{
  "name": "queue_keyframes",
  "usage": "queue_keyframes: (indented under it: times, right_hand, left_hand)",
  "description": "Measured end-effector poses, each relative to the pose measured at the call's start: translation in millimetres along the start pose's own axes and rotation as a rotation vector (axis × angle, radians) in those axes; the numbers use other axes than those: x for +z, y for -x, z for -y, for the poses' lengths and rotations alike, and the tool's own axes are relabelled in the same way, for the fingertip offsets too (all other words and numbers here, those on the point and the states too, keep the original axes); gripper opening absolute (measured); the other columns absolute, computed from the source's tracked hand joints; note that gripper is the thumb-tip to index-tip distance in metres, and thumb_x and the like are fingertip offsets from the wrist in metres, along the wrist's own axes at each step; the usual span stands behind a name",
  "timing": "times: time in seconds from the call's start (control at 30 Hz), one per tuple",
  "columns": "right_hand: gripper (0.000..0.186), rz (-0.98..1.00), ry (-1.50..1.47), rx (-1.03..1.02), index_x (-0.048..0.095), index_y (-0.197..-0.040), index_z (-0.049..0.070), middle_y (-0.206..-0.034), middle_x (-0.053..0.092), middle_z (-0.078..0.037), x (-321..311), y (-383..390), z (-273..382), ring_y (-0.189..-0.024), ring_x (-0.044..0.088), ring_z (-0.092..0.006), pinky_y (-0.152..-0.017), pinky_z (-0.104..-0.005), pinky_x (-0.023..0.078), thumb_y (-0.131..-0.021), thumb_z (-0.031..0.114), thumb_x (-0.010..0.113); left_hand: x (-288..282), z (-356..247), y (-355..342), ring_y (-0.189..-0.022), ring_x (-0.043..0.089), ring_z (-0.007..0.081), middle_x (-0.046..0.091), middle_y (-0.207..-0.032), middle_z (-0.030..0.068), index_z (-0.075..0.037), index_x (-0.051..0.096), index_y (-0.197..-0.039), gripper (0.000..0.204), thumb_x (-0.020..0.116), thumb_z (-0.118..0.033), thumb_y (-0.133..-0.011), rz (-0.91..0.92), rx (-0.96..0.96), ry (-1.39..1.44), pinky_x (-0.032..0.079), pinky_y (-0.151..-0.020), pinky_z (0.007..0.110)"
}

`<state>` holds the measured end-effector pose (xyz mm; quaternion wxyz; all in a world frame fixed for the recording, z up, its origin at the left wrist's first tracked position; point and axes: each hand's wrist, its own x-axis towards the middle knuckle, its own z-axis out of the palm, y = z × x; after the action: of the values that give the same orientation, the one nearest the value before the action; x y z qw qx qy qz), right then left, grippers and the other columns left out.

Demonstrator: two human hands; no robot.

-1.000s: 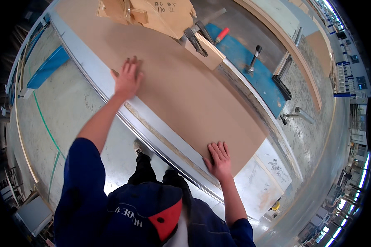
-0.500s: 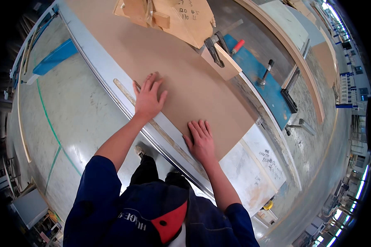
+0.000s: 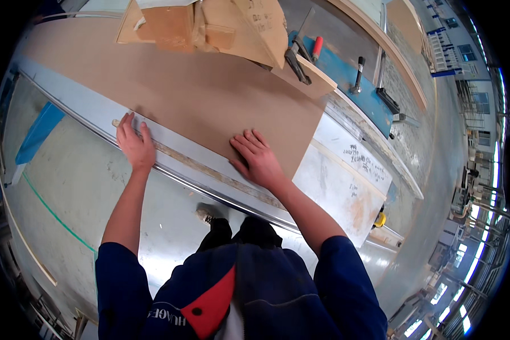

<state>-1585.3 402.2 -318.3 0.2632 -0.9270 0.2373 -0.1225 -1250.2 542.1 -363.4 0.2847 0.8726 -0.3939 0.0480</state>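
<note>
Brown board (image 3: 215, 93) lies flat on the pale table (image 3: 323, 184), its near edge running beyond a narrow wooden strip (image 3: 204, 166). The left hand (image 3: 135, 147) reaches forward over the strip, back upward, fingers close together and thumb set apart, so its grip is loosely spread. The right hand (image 3: 258, 158) rests palm down at the board's near edge, toward its right end, grip spread, fingers slightly fanned, forearm slanting in from the lower right.
</note>
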Motion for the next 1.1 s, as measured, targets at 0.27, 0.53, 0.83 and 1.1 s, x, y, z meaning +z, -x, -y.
queue_keyframes:
  times: [0.27,0.53,0.83,1.1]
  right_hand:
    - [0.048,-0.005,-0.009,0.006,0.065,-0.134,0.004,-0.139,0.065,-0.014,32,-64,23,-0.137,0.057,-0.0357,-0.123,-0.0527,0.037,-0.095,0.029,0.074]
    - [0.047,-0.038,-0.01,-0.01,0.065,-0.134,0.004,-0.138,0.066,-0.014,63,-127,40,-0.136,0.058,-0.0349,-0.125,-0.0514,0.036,-0.095,0.029,0.074]
    - [0.05,0.007,-0.009,0.028,0.063,-0.139,0.006,-0.141,0.064,-0.014,89,-183,64,-0.14,0.053,-0.035,-0.127,-0.0511,0.032,-0.097,0.031,0.072]
    - [0.065,0.107,0.028,0.064,0.05,-0.152,0.005,-0.156,0.049,-0.019,102,-211,99,-0.15,0.039,-0.0409,-0.131,-0.0522,0.021,-0.1,0.041,0.063]
  left_hand:
    - [-7,56,-51,-0.13,0.053,0.0376,0.059,-0.138,0.0171,-0.005,0.058,-0.137,0.04,0.06,-0.024,-0.102,-0.02,0.028,0.056,0.039,-0.111,0.049]
    - [-3,109,-104,-0.128,0.054,0.0371,0.06,-0.135,0.0157,-0.006,0.06,-0.135,0.037,0.06,-0.024,-0.103,-0.021,0.007,0.037,0.039,-0.11,0.049]
    - [-14,155,-144,-0.131,0.051,0.036,0.059,-0.138,0.0138,-0.007,0.061,-0.133,0.033,0.059,-0.021,-0.103,0.018,0.033,-0.073,0.037,-0.112,0.05]
    - [-30,179,-171,-0.128,0.051,0.0385,0.058,-0.134,0.0164,-0.003,0.058,-0.13,0.032,0.062,-0.014,-0.1,0.067,0.019,-0.056,0.038,-0.111,0.05]
